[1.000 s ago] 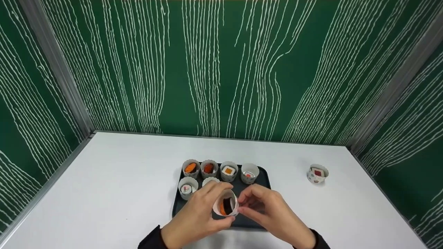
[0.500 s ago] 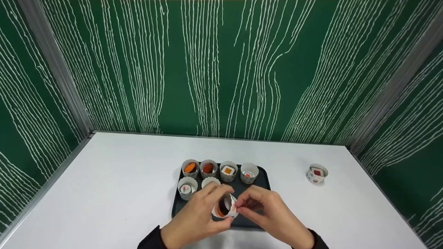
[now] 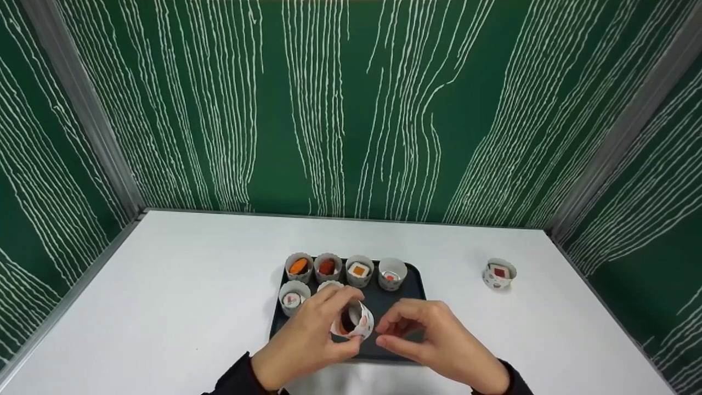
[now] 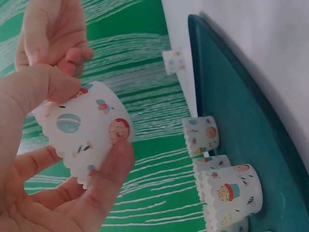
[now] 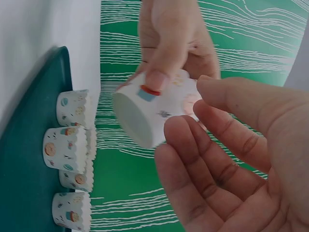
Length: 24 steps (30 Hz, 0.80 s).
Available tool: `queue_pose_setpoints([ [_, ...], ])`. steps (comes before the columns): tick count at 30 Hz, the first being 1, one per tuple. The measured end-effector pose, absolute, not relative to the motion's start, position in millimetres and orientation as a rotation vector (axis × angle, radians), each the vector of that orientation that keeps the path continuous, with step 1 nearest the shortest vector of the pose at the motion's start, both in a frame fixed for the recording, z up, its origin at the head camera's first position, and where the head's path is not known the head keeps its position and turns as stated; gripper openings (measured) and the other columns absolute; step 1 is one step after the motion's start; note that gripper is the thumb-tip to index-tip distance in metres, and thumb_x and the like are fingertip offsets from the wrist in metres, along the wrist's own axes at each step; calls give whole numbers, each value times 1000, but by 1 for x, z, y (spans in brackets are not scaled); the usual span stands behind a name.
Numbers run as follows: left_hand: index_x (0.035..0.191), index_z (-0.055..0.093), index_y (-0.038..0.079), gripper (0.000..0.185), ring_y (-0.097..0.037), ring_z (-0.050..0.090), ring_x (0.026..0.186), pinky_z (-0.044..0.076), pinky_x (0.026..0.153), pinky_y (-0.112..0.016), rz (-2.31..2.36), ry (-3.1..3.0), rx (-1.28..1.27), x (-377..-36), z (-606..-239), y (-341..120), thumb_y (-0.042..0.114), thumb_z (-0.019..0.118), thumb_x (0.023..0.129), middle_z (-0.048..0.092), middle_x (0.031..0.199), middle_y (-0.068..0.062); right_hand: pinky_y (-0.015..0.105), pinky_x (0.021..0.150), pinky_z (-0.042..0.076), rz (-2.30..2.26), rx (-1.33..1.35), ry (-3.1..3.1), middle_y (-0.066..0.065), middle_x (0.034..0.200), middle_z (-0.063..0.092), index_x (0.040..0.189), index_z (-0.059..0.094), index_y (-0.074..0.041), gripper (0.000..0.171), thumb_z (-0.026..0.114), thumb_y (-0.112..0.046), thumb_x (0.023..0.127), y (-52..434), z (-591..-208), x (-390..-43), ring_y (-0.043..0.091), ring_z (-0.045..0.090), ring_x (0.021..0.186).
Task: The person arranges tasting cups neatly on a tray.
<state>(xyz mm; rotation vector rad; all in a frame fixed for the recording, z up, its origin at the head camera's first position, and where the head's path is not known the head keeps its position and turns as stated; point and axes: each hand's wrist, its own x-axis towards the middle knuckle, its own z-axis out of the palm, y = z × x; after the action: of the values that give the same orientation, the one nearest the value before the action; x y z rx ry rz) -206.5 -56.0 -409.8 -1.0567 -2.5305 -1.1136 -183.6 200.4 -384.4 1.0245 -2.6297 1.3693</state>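
My left hand (image 3: 321,329) holds a patterned white paper cup (image 3: 364,323) tipped on its side above the dark tray (image 3: 407,285), thumb and fingers round its wall. A dark and orange sushi piece shows inside it. In the left wrist view the cup (image 4: 87,130) sits between my thumb and fingertips (image 4: 108,179). My right hand (image 3: 408,329) hovers just right of the cup with fingers loosely curled, holding nothing. The right wrist view shows the cup's base (image 5: 145,116) close to my right hand's fingers (image 5: 212,159).
Several filled paper cups stand in two rows at the tray's far left, among them an orange one (image 3: 299,267) and a white one (image 3: 391,273). One more cup (image 3: 499,273) stands alone on the white table at the right. Green patterned walls close in three sides.
My right fingers have come off the cup's rim, which they pinched half a second ago. The left hand has kept the cup and turned its mouth further to the left.
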Motion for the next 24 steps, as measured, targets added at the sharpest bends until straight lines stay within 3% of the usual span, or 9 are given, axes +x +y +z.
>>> queue_pose_setpoints([
  [10, 135, 65, 13, 47, -10, 57, 89, 49, 79, -22, -1057, -2554, -1106, -222, -402, -50, 15, 80, 90, 67, 112, -3, 27, 75, 62, 1331, 957, -2578, -4, 98, 77, 104, 76, -26, 4, 77, -24, 101, 217, -370, -180, 5, 72, 83],
  [17, 135, 65, 9, 51, -14, 63, 98, 56, 87, -29, -949, -2565, -1141, -238, -398, -38, 17, 81, 87, 70, 118, -6, 27, 75, 62, 1273, 955, -2496, -11, 98, 76, 104, 77, -24, 13, 78, -12, 99, 227, -365, -179, 6, 72, 84],
  [24, 137, 64, 12, 52, -11, 59, 90, 54, 82, -24, -847, -2685, -1171, -253, -398, -24, 18, 80, 87, 64, 118, -6, 26, 78, 61, 1273, 918, -2497, -8, 99, 77, 106, 77, -25, 10, 76, -16, 101, 234, -360, -177, 7, 73, 86],
])
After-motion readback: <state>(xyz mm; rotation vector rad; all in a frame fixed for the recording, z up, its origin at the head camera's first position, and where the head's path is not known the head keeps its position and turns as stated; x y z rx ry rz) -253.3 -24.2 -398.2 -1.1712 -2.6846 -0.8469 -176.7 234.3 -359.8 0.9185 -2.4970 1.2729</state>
